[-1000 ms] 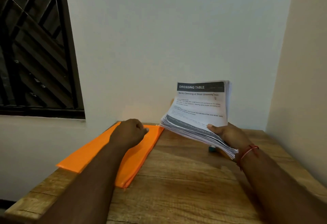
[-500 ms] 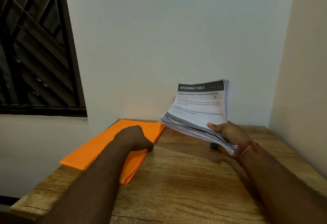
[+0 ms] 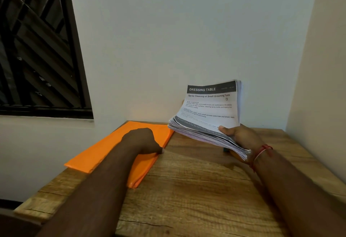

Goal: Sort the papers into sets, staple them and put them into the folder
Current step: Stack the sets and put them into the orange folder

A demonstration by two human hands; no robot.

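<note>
An orange folder (image 3: 104, 154) lies flat on the left part of the wooden table (image 3: 196, 190). My left hand (image 3: 142, 140) is on the folder with its fingers curled and the thumb at the folder's right edge, pinching it. Above the table's far right side, my right hand (image 3: 241, 137) holds a thick stack of printed papers (image 3: 207, 113), tilted up toward me. The thumb lies on the top sheet, headed "DRESSING TABLE". A small dark object (image 3: 225, 149) shows under the stack, mostly hidden.
The table stands in a corner, with white walls (image 3: 168, 40) behind and on the right. A dark barred window (image 3: 37, 49) is at the upper left. Bare wood lies between my forearms, and the table's left edge is close to the folder.
My left hand has slid back along the folder toward me, to its right edge. The paper stack stays held in about the same place.
</note>
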